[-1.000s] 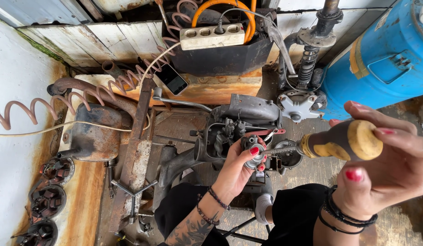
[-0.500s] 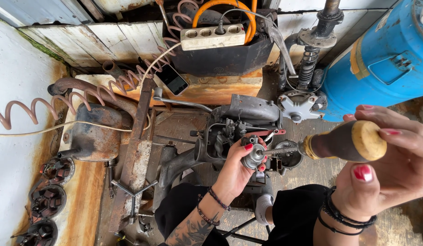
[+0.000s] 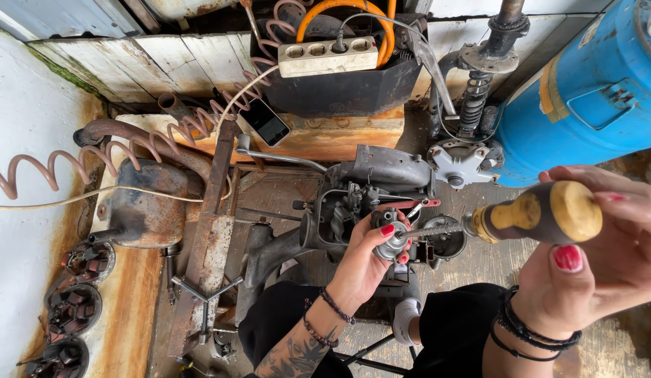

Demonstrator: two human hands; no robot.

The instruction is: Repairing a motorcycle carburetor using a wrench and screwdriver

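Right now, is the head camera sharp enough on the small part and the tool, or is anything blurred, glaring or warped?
Head view: even daylight, no harsh glare; the small round grey metal part in the left hand looks sharp; the wooden-handled screwdriver and right hand sit close to the lens, large and slightly soft; the wide lens bends the edges.

The left hand (image 3: 364,262) reaches up and forward from a tattooed forearm with bracelets at the wrist, its fingers curled closed around something small, nails painted red. The right hand (image 3: 605,252) sits close to the camera at the right edge, wrist banded in black, fingers wrapped shut in a grip, thumb seemingly pressed along the near side.
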